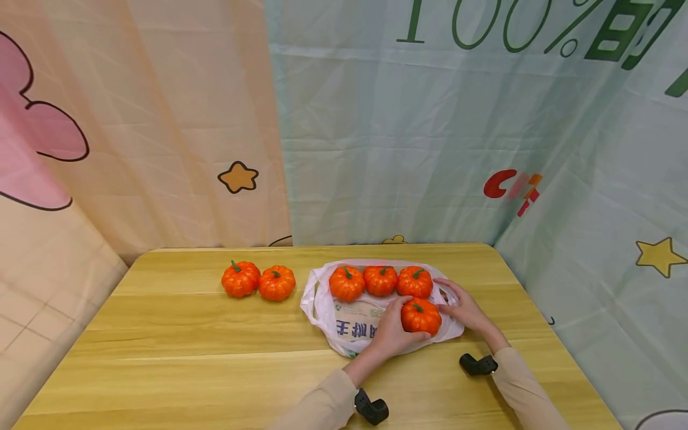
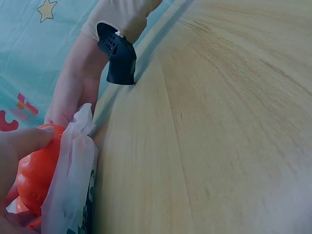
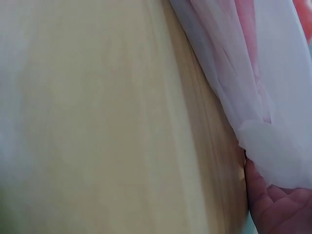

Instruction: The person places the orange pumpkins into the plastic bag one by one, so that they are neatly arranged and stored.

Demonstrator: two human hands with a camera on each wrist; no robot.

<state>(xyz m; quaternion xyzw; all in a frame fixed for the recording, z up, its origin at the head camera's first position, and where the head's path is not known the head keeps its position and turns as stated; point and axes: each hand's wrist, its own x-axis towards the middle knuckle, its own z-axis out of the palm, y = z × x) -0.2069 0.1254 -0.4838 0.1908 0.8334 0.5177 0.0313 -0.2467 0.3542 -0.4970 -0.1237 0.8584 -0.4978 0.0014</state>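
In the head view my left hand (image 1: pixel 393 329) grips a small orange pumpkin (image 1: pixel 421 316) with a green stem, thumb in front and fingers behind it. This pumpkin is over the front right part of a white plastic bag (image 1: pixel 322 310) lying spread on the table. My right hand (image 1: pixel 466 307) is at the bag's right side, its fingers curved round the edge; in the right wrist view the plastic (image 3: pixel 273 146) drapes over part of that hand. Three more pumpkins sit in a row along the bag's back: left (image 1: pixel 346 284), middle (image 1: pixel 380 281) and right (image 1: pixel 415 282).
Two more orange pumpkins, one (image 1: pixel 240 279) beside the other (image 1: pixel 277 283), stand on the wooden table (image 1: pixel 188 358) left of the bag. Printed cloth curtains (image 1: pixel 376 149) hang behind the table and at its sides. A black device is worn at each wrist.
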